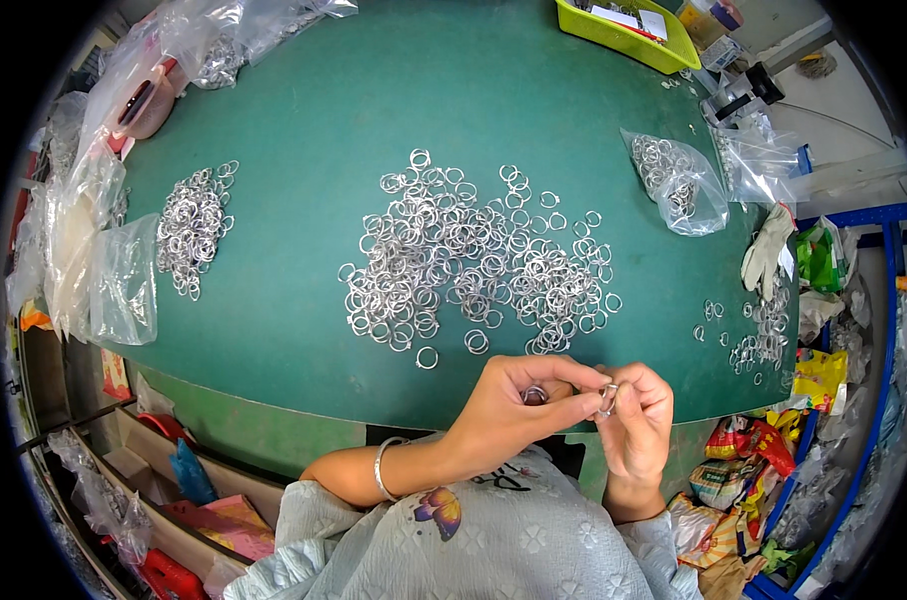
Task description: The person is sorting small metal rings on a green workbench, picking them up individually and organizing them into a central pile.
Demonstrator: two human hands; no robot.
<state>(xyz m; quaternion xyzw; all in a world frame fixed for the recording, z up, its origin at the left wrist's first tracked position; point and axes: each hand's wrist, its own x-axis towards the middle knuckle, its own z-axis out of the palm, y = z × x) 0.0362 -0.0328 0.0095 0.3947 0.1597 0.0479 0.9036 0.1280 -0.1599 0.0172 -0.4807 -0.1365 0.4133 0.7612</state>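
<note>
At the table's near edge, my left hand (519, 400) and my right hand (638, 415) meet over one silver ring (608, 399). Fingertips of both hands pinch it, the right thumb lying against its side. More rings (535, 396) sit in the curl of my left palm, partly covered by the fingers. Just beyond my hands spreads a wide loose heap of silver rings (434, 240), with a few single ones lying at its near side. A bracelet (382, 470) circles my left wrist.
A smaller ring pile (192, 225) lies left on the green table (304, 130), beside plastic bags (124, 280). To the right are a bag of rings (674, 180), scattered rings (764, 335) and a glove (769, 250). A yellow-green basket (634, 40) stands at the far right.
</note>
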